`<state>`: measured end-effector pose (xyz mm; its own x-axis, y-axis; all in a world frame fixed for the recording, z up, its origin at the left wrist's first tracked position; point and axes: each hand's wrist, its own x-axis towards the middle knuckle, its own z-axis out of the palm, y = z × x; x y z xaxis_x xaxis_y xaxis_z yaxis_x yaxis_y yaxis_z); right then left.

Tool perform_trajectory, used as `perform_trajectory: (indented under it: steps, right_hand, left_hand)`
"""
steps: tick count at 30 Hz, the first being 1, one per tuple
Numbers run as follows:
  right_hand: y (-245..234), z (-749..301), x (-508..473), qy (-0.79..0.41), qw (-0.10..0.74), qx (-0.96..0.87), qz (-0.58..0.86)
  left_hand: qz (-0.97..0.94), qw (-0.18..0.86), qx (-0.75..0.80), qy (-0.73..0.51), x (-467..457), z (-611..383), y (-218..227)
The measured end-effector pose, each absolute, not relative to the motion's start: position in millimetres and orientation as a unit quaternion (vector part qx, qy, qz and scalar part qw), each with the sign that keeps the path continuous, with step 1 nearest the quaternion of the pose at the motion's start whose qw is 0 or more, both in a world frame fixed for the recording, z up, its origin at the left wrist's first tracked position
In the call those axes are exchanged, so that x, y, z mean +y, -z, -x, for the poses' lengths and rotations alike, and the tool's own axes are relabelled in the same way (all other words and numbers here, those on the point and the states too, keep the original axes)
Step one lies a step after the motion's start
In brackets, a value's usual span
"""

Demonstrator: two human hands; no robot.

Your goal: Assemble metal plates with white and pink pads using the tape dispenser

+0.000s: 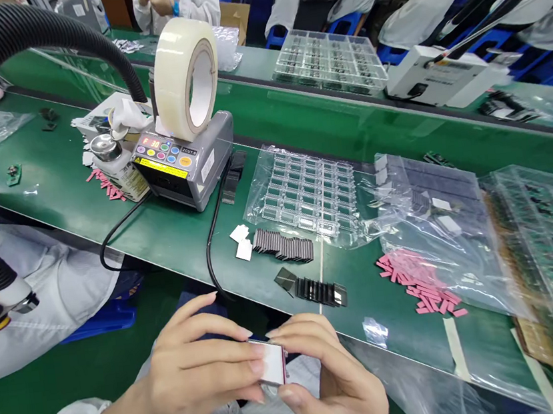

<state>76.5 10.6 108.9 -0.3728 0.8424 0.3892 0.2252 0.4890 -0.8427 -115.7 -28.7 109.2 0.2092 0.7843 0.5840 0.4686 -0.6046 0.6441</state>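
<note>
Pinching small part (271,362) between hands (197,378) (331,381)

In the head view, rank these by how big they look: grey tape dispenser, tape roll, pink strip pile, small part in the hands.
1. grey tape dispenser and tape roll, too close to split
2. pink strip pile
3. small part, smallest though nearest the camera

Red "30" on the tape dispenser (185,164) display
</note>
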Motion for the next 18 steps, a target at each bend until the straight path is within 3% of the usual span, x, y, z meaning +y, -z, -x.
perform_trajectory:
  steps: [4, 9, 18]
  right_hand:
    - [-107, -79, 10, -0.312, 0.429, -0.768, 0.359]
    - [-109, -76, 12, -0.269, 0.423, -0.798, 0.335]
    - [-113, -54, 21, -0.175, 0.408, -0.850, 0.284]
  left_hand:
    - [-0.739, 0.125, 0.432, -0.501, -29, 117, -113]
    - [-0.835, 0.065, 0.392, -0.381, -24, 119, -123]
    - [-0.822, 0.113, 0.417, -0.370, -37, 134, -111]
